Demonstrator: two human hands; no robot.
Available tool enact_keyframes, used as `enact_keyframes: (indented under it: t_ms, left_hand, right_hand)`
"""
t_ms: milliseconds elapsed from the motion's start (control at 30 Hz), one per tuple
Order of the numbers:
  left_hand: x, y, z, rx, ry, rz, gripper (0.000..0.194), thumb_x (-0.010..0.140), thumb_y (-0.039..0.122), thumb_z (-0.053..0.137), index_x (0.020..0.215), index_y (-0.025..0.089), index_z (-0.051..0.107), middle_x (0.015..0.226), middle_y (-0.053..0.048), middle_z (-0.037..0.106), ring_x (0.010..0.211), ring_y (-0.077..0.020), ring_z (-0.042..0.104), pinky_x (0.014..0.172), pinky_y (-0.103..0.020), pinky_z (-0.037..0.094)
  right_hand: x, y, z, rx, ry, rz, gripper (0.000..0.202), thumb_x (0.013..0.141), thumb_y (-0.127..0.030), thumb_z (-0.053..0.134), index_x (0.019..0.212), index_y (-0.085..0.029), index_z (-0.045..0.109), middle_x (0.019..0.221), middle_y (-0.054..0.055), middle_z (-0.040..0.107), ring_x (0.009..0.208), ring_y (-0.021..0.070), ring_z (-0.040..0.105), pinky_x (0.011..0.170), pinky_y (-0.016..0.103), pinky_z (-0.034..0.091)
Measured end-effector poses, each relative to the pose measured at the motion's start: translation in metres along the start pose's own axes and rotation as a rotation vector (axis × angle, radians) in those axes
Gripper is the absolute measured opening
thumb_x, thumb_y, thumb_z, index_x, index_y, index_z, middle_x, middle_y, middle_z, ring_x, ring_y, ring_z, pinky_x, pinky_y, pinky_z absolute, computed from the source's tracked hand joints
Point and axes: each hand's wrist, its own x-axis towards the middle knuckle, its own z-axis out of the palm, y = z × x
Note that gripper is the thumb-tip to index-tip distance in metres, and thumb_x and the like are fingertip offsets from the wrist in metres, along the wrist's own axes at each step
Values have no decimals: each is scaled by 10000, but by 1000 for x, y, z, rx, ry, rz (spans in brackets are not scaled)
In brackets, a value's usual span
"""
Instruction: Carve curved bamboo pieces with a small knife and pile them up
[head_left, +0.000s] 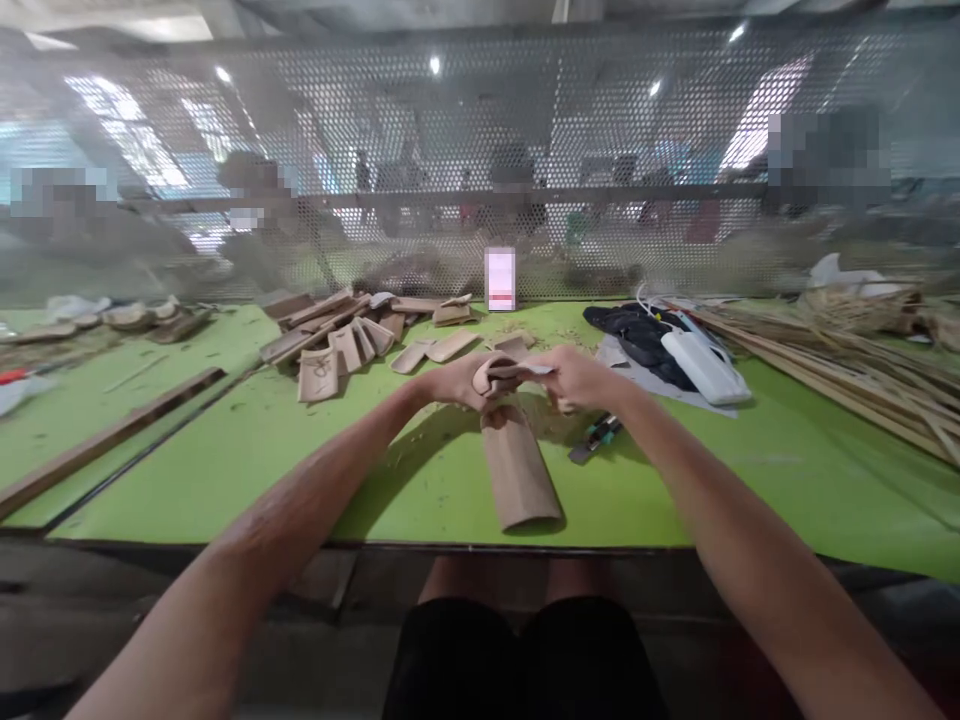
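My left hand (456, 382) is closed around a pale, curved piece of bamboo (491, 374) above the middle of the table. My right hand (577, 378) pinches a thin greyish sheet (538, 370) against that piece's right side; its kind is unclear. Beneath both hands a wider, arched bamboo slab (521, 470) lies on the green tabletop, one end toward me. To the right of the slab rests a utility knife (596, 438), below my right hand. The fingertips of both hands are partly hidden.
Cut bamboo pieces (345, 345) lie heaped at back left. A phone (500, 279) stands against the perforated metal screen (420, 150), with people behind it. At right are a black cloth (637, 340), a white power bank (705, 367) and long bamboo strips (840, 370). A long wooden bar (112, 440) lies left.
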Motion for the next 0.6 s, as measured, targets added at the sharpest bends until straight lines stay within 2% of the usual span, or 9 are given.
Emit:
enact_keyframes:
  t_ms: [100, 200, 333, 433, 500, 600]
  left_hand:
    - [1, 0, -1, -33, -18, -10, 566, 608, 225, 786, 1133, 138, 593, 1042, -100, 677, 903, -220, 654, 742, -304, 524]
    - [0, -1, 0, -63, 2, -30, 600, 615, 236, 797, 1171, 133, 594, 1078, -116, 691, 935, -230, 665, 772, -314, 534]
    - [0, -3, 2, -45, 62, -42, 633, 597, 242, 815, 1187, 117, 622, 1061, -119, 706, 933, -232, 668, 789, -316, 532]
    - [-2, -5, 5, -35, 90, -34, 625, 589, 244, 825, 1172, 115, 641, 995, -104, 712, 868, -216, 671, 738, -292, 534]
    - [-4, -8, 6, -68, 105, -40, 639, 597, 244, 815, 1194, 115, 625, 972, -96, 708, 810, -199, 670, 677, -271, 531]
    - [-6, -11, 6, -139, 74, -87, 688, 632, 248, 783, 1272, 113, 573, 890, -75, 699, 670, -156, 636, 547, -232, 490]
  right_hand:
    - [-4, 7, -14, -1, -15, 83, 322, 973, -380, 556, 1025, -140, 766, 530, 8, 644, 456, 128, 583, 570, 256, 459]
    - [-5, 6, -16, 109, -84, 98, 342, 966, -395, 559, 1113, -157, 755, 500, -10, 625, 431, 132, 594, 525, 245, 458]
    - [-4, -3, -6, 208, -119, 89, 336, 963, -348, 579, 1197, -161, 729, 534, -11, 652, 414, 114, 591, 493, 227, 467]
    - [-2, -11, 11, 274, -120, 66, 363, 976, -396, 570, 1123, -110, 739, 540, 16, 657, 418, 112, 588, 469, 225, 466]
    - [1, -15, 24, 329, -60, 53, 395, 985, -420, 550, 1106, -93, 736, 592, 40, 677, 431, 112, 588, 458, 232, 474]
    - [7, -12, 33, 299, 45, -10, 335, 995, -338, 522, 1160, -134, 729, 892, 103, 752, 489, 99, 608, 495, 252, 506]
